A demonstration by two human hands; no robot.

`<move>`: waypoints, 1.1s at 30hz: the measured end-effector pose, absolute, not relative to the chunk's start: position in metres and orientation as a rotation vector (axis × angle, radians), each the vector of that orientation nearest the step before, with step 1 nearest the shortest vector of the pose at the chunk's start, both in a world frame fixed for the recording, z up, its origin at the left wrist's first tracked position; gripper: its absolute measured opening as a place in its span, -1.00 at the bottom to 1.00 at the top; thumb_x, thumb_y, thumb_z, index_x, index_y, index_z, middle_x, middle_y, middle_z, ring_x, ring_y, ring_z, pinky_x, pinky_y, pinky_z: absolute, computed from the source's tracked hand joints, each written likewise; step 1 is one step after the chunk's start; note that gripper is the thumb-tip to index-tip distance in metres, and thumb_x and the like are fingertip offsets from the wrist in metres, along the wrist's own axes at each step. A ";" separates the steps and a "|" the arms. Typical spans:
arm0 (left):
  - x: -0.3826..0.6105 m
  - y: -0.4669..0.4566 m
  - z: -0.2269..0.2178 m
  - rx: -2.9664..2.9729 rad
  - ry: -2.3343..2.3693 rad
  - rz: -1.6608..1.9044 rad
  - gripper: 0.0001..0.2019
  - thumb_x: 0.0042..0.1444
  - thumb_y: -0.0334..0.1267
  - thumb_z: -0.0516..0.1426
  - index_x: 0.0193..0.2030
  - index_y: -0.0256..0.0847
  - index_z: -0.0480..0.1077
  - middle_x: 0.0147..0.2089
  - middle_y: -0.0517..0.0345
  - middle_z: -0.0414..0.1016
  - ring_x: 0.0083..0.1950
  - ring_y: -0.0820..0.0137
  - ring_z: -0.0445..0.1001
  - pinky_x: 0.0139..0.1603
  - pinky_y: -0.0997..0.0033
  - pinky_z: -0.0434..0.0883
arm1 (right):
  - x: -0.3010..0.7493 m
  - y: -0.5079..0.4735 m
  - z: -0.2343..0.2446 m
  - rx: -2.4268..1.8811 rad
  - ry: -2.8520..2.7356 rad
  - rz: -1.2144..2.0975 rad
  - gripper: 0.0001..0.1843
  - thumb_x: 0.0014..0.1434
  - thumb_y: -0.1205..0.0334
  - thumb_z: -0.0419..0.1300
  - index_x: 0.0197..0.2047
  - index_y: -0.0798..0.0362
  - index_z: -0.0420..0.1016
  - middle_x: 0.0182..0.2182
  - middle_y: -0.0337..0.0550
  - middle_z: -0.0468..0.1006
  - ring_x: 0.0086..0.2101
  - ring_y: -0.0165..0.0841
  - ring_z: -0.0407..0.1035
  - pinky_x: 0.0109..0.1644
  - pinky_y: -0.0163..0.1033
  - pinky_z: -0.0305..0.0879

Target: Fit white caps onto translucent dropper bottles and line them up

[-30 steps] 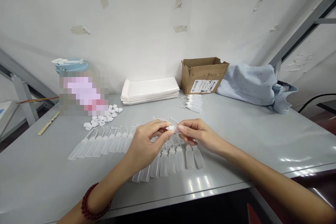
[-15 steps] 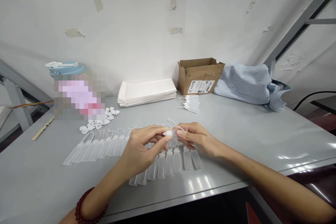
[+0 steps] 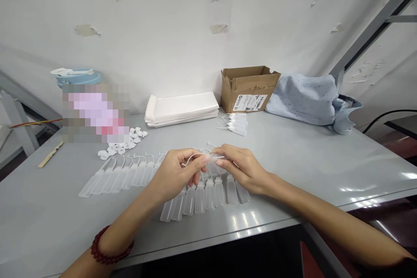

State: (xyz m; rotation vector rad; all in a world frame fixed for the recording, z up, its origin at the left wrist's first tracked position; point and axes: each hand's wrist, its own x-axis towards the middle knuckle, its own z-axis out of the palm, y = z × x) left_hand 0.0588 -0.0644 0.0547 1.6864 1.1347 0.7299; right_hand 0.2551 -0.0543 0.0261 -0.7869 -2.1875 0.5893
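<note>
Between my hands, just above the table, is a small translucent plastic squeeze bottle (image 3: pixel 217 156) lying on its side. My right hand (image 3: pixel 246 167) is closed round its body, thumb below and fingers on top. My left hand (image 3: pixel 179 171) pinches its neck end, and a thin white strap (image 3: pixel 193 155) curves over the fingers there. The neck itself is mostly hidden. Below stands a row of similar bottles (image 3: pixel 200 197) laid flat, partly covered by my hands. Another slanted row of bottles (image 3: pixel 125 178) with thin straps lies to the left.
White caps (image 3: pixel 130 139) are heaped at the left beside a blurred pink item (image 3: pixel 94 104). A stack of white envelopes (image 3: pixel 182 106), a cardboard box (image 3: pixel 249 89) and blue cloth (image 3: pixel 299 100) line the wall. Several bottles (image 3: pixel 237 125) lie before the box. A wooden stick (image 3: pixel 50 155) is far left.
The white pointed cap that showed between my left fingertips is now out of sight. My left fingers have curled at the neck end, and my right hand has turned over the bottle.
</note>
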 end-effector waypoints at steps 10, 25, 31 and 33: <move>0.060 -0.066 0.035 2.251 1.131 1.052 -0.85 0.20 -0.25 0.07 -0.32 -0.24 0.40 -0.48 0.21 0.42 -0.50 0.51 0.37 -0.44 0.52 0.33 | 0.253 -0.051 0.032 -0.932 -1.763 1.521 -0.65 0.26 0.01 0.04 -0.26 0.13 0.45 -0.59 -0.38 0.11 -0.60 -0.52 -0.01 -0.55 -0.37 -0.05; 0.021 -0.033 0.041 1.912 1.805 1.195 -0.78 0.05 -0.14 0.08 -0.37 -0.23 0.45 -0.44 0.15 0.53 -0.42 0.40 0.48 -0.40 0.47 0.38 | 0.331 0.052 -0.005 -1.454 -1.799 0.174 -0.62 0.18 0.01 0.05 -0.21 0.14 0.50 -0.27 0.03 0.47 -0.26 -0.19 0.33 -0.18 -0.12 0.26; 0.008 -0.027 0.043 1.855 1.918 1.166 -0.80 0.02 -0.16 0.08 -0.39 -0.21 0.45 -0.44 0.16 0.53 -0.42 0.39 0.47 -0.33 0.43 0.40 | 0.321 0.044 -0.004 -1.497 -1.844 0.118 -0.67 0.15 0.09 0.10 -0.14 0.16 0.44 -0.20 0.08 0.38 -0.08 -0.09 0.26 -0.02 -0.02 0.21; 0.003 -0.025 0.044 1.851 1.955 1.149 -0.81 0.02 -0.17 0.07 -0.40 -0.20 0.45 -0.45 0.17 0.52 -0.42 0.38 0.46 -0.32 0.42 0.39 | 0.319 0.033 0.008 -1.514 -1.900 0.158 -0.67 0.17 0.07 0.10 -0.16 0.16 0.43 -0.19 0.08 0.38 -0.09 -0.10 0.27 -0.06 -0.04 0.23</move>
